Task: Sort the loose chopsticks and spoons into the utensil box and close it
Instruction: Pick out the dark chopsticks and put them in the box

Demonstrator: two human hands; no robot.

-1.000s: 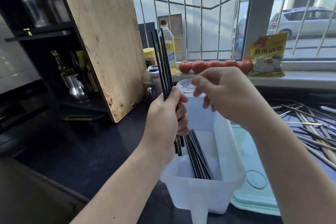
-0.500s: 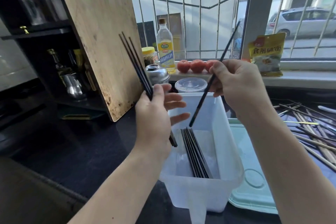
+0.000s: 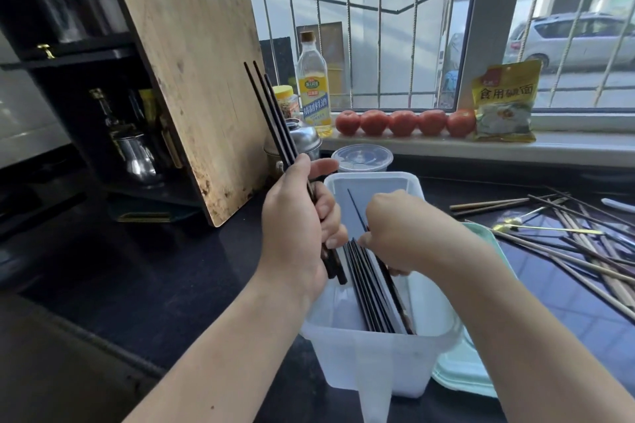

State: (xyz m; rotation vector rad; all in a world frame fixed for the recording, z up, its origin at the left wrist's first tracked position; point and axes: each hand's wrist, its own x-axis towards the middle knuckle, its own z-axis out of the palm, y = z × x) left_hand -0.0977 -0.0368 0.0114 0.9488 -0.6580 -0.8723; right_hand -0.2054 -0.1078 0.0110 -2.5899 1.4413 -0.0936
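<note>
A: What differs from half a second ago?

B: The right hand point(image 3: 405, 230) has dropped. It was raised above the box point(image 3: 374, 350) with one black chopstick lifted clear; now it sits low inside the box, fingers curled round that chopstick point(image 3: 355, 208), whose thin tip pokes up behind the knuckles. The lower end runs down beside the row point(image 3: 372, 292) of black chopsticks already lying in the box, just under the hand.

A: And the left hand?

B: The left hand point(image 3: 295, 233) was loose, fingers spread. Now it is clamped on its bundle point(image 3: 271, 113) of black chopsticks, which is steeper than before, tips up and away from the hand, butt ends hanging below the palm over the box's left edge. The two hands are close, nearly touching at the fingers.

A: The surface?

B: A dark counter point(image 3: 154, 268). To the right of the right hand lies a loose pile point(image 3: 567, 237) of wooden and dark chopsticks, with some metal utensils among them. A pale green lid point(image 3: 481, 367) lies under the right forearm, beside the box.

A: The room?

B: Beyond the left hand a wooden board point(image 3: 192, 86) leans on a dark shelf. Past both hands stand a clear tub point(image 3: 361, 157), a bottle point(image 3: 313, 86) and a steel pot point(image 3: 304, 137). On the sill are five tomatoes point(image 3: 402, 122) and a yellow packet point(image 3: 504, 103), before a barred window point(image 3: 360, 10).
</note>
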